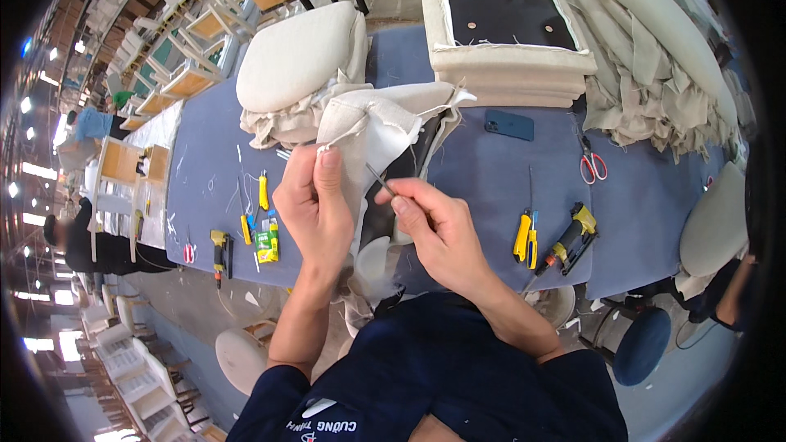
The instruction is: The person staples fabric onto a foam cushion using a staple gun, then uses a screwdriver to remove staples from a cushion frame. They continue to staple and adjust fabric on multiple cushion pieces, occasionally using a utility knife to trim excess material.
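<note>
My left hand (315,209) is closed, pinching the edge of a beige fabric cover (352,120) between thumb and fingers. White lining (389,141) shows inside its fold, and loose threads hang at the far corner. A thin dark metal tool (377,175), its exact kind unclear, is gripped in my right hand (442,229). Its tip points up and left toward the cloth. I cannot tell whether it touches the cover. Under my hands, dark sheeting (378,217) and more fabric hang over the near table edge.
Beyond are a padded seat (299,57), stacked cushions (512,67) and piled covers (655,74). On the blue-grey table (475,172) lie a phone (509,125), red-handled scissors (593,165), a staple gun (573,237), a yellow cutter (521,237), and a green packet (268,239).
</note>
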A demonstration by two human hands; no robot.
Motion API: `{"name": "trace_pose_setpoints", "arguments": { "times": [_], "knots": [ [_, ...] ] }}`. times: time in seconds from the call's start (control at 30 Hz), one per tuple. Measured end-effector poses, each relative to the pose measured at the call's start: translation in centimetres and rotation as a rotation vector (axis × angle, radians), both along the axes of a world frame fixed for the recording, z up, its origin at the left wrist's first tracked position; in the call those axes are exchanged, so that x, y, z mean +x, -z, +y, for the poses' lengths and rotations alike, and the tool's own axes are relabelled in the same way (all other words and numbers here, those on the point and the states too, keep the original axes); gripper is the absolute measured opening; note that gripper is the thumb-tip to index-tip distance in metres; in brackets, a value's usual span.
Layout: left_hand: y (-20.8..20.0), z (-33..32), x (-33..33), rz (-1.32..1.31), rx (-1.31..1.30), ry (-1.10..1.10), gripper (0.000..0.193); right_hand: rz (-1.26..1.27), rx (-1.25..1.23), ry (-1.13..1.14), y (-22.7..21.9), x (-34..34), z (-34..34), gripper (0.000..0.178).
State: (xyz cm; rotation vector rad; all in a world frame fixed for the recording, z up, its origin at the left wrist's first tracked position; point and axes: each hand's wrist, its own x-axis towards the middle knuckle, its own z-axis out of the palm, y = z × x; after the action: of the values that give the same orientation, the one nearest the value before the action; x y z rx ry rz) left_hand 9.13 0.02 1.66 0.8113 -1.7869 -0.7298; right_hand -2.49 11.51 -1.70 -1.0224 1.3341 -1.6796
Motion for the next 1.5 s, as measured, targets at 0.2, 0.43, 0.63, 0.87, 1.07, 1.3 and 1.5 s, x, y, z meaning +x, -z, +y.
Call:
{"name": "trace_pose_setpoints", "arguments": {
  "times": [0.2,0.43,0.63,0.87,1.07,1.3,1.5],
  "knots": [
    [-1.8,-0.7,0.7,-0.051,0.018,0.398,0.021,0.028,0.046,0.077,-0.3,-0.8,1.1,0.014],
    [-1.2,-8.0,-5.3,-0.114,-0.032,1.112,0.069,-0.138,0.203,-0.084,-1.0,-2.8,5.2,0.022],
    [1.5,-6.2,-9.0,0.017,0.111,1.338,0.062,-0.041,0.138,0.042,0.1,-3.1,7.4,0.022],
    [0.9,-4.5,-8.8,0.047,-0.037,1.239,0.051,0.055,0.219,0.156,-0.9,-2.9,8.4,0.022],
    [1.4,-3.9,-8.6,0.035,-0.034,1.179,0.055,0.075,0.234,0.148,-1.5,-3.1,8.7,0.021],
    [1.3,-2.9,-8.2,0.036,-0.035,1.137,0.049,-0.042,0.271,0.158,-2.4,-2.7,9.1,0.017],
    [1.9,-2.1,-7.6,0.071,-0.019,1.097,0.048,0.234,0.352,0.097,-1.9,-3.9,11.0,0.009]
  ]
}}
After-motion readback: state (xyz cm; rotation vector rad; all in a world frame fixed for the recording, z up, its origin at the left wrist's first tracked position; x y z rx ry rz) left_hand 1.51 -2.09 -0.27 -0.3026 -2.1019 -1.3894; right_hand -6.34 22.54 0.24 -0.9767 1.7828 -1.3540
